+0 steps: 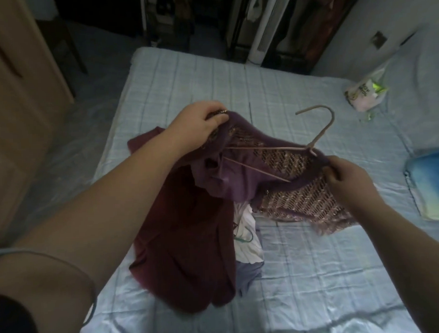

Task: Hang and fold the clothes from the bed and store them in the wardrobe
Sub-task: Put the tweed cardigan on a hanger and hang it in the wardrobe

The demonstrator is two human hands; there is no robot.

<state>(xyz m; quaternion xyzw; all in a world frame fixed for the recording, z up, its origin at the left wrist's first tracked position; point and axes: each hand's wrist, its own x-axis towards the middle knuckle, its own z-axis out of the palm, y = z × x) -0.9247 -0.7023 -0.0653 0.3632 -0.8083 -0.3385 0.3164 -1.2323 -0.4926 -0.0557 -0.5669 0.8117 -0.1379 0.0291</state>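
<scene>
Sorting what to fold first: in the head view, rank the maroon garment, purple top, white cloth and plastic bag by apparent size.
1. Maroon garment
2. Purple top, though held nearer the camera
3. White cloth, partly covered
4. Plastic bag, farther away

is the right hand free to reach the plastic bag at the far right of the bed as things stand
Probably not yet. The right hand is shut on the purple garment with the hanger in it. The bed between it and the plastic bag looks bare.
</scene>
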